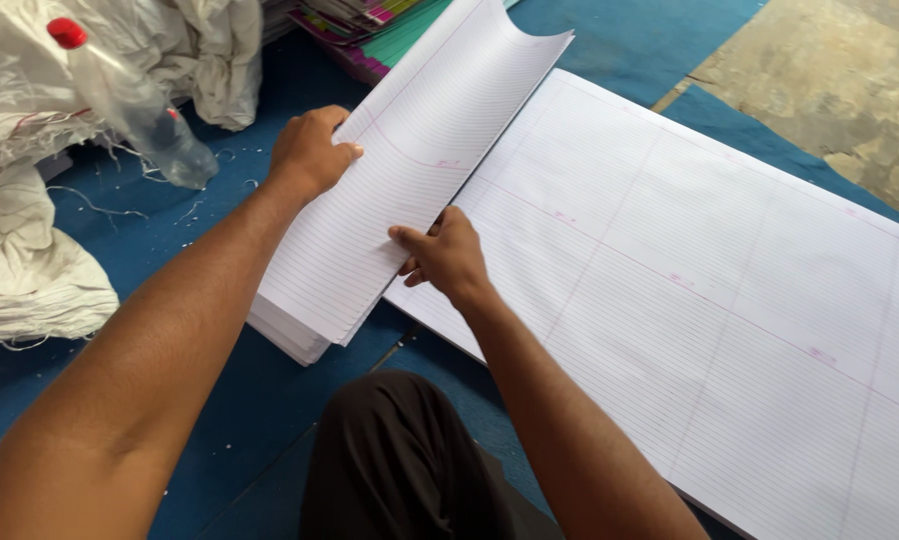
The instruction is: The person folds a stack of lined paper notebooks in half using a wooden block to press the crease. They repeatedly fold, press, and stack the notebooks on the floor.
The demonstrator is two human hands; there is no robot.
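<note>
Two hands, two paper lots, one bottle. Left hand [311, 150] is clamped on the left edge of a folded ruled sheet [409, 170], thumb on top, fingers under. Right hand [443, 255] pinches that sheet's right edge at the fold, fingers curled closed on it. The sheet sits on top of a stack of folded sheets [294, 335], its far end curling upward. Just right of it, touching, lies a large flat ruled sheet pile [729, 300] on the blue floor mat [219, 400]. Clear plastic bottle [134, 105] with red cap lies left, beside white sacks [29, 270]. Open mat near the person's knee [389, 460]; bare concrete floor [829, 90] top right.
</note>
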